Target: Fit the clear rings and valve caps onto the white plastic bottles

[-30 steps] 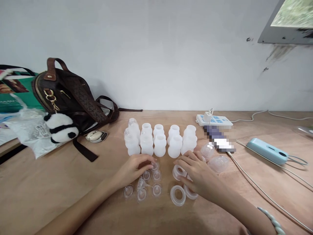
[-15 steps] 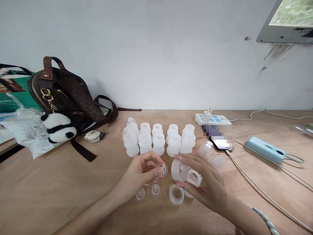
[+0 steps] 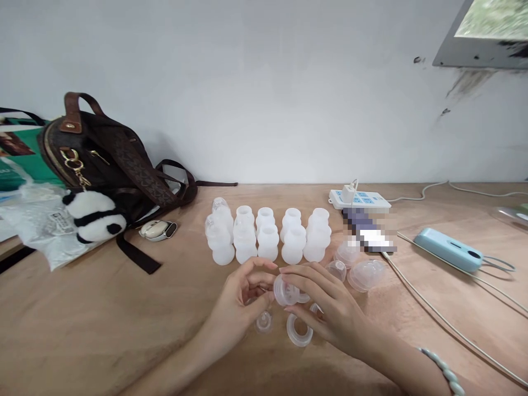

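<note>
My right hand (image 3: 336, 308) grips a translucent threaded bottle collar (image 3: 284, 290) from the right, between thumb and fingers. My left hand (image 3: 243, 294) has its thumb and fingers closed at the collar's left side, on a clear bottle nipple that sits in the collar opening and is partly hidden. Below the hands lies another clear nipple (image 3: 264, 322) beside a loose collar ring (image 3: 299, 330). More collar parts are half covered by my right hand. Behind the hands, frosted bottles (image 3: 268, 245) stand upright in two rows, some at the left topped with clear caps (image 3: 220, 204).
Clear domed caps (image 3: 367, 275) lie to the right. Behind them are a phone (image 3: 369, 234) with a cable, a white power strip (image 3: 371, 202) and a blue device (image 3: 447, 250). On the left stand a brown backpack (image 3: 107, 148), a panda plush (image 3: 94, 216) and a plastic bag (image 3: 37, 220).
My right hand has moved left with the collar, and the nipple in my left hand has met it. Earlier the two parts were apart. The view has shifted slightly.
</note>
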Tool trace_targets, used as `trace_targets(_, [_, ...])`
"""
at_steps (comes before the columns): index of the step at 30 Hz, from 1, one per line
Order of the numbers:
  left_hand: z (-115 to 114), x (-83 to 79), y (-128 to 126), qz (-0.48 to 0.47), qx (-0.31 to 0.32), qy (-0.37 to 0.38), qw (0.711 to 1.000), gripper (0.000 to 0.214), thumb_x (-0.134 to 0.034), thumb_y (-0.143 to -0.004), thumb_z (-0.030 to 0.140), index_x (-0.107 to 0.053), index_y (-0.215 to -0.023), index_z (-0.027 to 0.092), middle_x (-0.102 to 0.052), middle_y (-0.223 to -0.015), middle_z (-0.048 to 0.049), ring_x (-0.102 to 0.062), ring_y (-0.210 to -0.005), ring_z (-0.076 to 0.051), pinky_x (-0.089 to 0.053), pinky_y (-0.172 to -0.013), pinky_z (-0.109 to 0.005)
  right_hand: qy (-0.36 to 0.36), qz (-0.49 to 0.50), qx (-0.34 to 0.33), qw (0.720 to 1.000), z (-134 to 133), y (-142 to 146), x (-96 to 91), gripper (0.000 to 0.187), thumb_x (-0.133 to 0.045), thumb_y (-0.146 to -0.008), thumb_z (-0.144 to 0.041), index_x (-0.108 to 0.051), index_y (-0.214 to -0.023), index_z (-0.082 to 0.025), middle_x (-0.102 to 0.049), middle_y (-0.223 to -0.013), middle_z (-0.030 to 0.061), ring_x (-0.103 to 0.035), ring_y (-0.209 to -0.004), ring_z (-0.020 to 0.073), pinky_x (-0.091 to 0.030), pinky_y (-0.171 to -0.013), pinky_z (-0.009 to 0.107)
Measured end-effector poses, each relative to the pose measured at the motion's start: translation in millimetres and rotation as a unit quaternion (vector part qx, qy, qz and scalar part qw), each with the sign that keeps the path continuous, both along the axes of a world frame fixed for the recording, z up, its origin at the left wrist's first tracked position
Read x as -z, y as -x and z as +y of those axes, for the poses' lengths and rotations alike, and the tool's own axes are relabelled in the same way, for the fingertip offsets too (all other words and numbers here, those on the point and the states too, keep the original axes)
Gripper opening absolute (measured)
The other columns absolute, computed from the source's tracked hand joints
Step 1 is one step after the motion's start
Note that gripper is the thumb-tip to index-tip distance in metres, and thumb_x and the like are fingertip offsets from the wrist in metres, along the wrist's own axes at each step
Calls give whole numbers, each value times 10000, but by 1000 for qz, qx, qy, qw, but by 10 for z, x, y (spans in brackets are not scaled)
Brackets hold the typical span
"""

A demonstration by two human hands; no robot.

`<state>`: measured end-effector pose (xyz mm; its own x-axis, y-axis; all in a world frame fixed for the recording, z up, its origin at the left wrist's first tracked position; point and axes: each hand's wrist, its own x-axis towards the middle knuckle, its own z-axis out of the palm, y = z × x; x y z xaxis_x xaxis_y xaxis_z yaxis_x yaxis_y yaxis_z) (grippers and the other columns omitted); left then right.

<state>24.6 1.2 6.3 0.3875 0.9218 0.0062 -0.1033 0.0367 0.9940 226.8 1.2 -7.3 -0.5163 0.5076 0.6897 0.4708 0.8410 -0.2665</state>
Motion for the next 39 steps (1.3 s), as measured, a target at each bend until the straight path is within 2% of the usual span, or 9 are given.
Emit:
trace_targets(7, [-64, 45, -3, 47, -29, -24, 998, 332, -772, -794, 283, -597, -1060, 192, -759, -828, -22, -664, -716, -167, -504, -656, -271, 8, 1, -19, 1000, -10, 30, 9, 273, -540, -1020, -296, -532, -1260, -166, -712, -1099, 132, -667, -982, 250, -568, -805, 387])
trace_targets(11, [-98, 40, -4, 117, -69, -76, 988, 283, -734, -812, 245, -610, -1064, 211, -782, -860, -26, -674, -742, -184, -518, -679, -286, -21, 4, 41, 999, -13, 25, -25, 111, -547, -1004, -305, -533, -972, -199, -648, -832, 57, -590, -725, 203, -480, -623, 311])
trace_targets(15, [-157, 16, -5, 167, -59, -125, 976, 239, -685, -847, 216, -626, -1077, 247, -775, -867, -4, -684, -763, -193, -532, -727, -305, -35, -63, 48, 996, 4, 48, -16, 211, -466, -1025, -246, -484, -817, -216, -582, -696, 12, -508, -612, 173, -386, -562, 284])
trace_targets(17, [-170, 21, 0, 178, -55, -126, 974, 251, -675, -858, 234, -630, -1104, 261, -754, -877, -3, -668, -763, -193, -531, -736, -313, -16, -68, 32, 997, 9, 54, -9, 261, -408, -1043, -210, -477, -791, -218, -580, -681, 7, -505, -600, 165, -390, -569, 279])
trace_targets(21, [-141, 53, 15, 112, -41, -76, 990, 427, -777, -789, 346, -605, -1169, 256, -690, -919, -21, -640, -820, -204, -512, -690, -289, 70, 4, 15, 997, -26, 35, -21, 279, -379, -1044, -182, -475, -786, -224, -565, -658, -13, -513, -567, 141, -400, -545, 247])
trace_targets(25, [-131, 44, 17, 103, -34, -116, 987, 524, -900, -654, 356, -663, -1112, 262, -654, -1065, -35, -606, -872, -206, -488, -701, -278, 124, 63, 5, 990, -104, 27, -33, 235, -409, -1034, -197, -475, -811, -228, -553, -647, -27, -511, -540, 125, -404, -515, 226])
trace_targets(29, [-155, 5, 31, 144, -26, -142, 979, 325, -847, -705, 318, -703, -985, 238, -689, -864, -1, -598, -766, -186, -465, -720, -292, 146, 65, -22, 987, -137, 37, -48, 257, -397, -1048, -226, -474, -803, -226, -585, -699, -5, -557, -612, 137, -445, -568, 236])
trace_targets(34, [-106, -32, 98, 196, -26, -170, 965, 346, -858, -598, 308, -693, -880, 194, -654, -726, 12, -540, -642, -157, -415, -602, -257, 198, 45, -72, 977, -95, 2, -83, 329, -396, -1058, -268, -450, -735, -227, -573, -651, -12, -532, -619, 141, -440, -576, 248])
trace_targets(39, [-43, -87, 184, 170, -1, -193, 966, 303, -847, -576, 289, -659, -792, 189, -611, -654, 40, -504, -576, -125, -402, -567, -233, 214, 62, -92, 970, -57, -59, -70, 329, -408, -1058, -292, -464, -743, -218, -572, -655, -11, -524, -605, 131, -434, -570, 247])
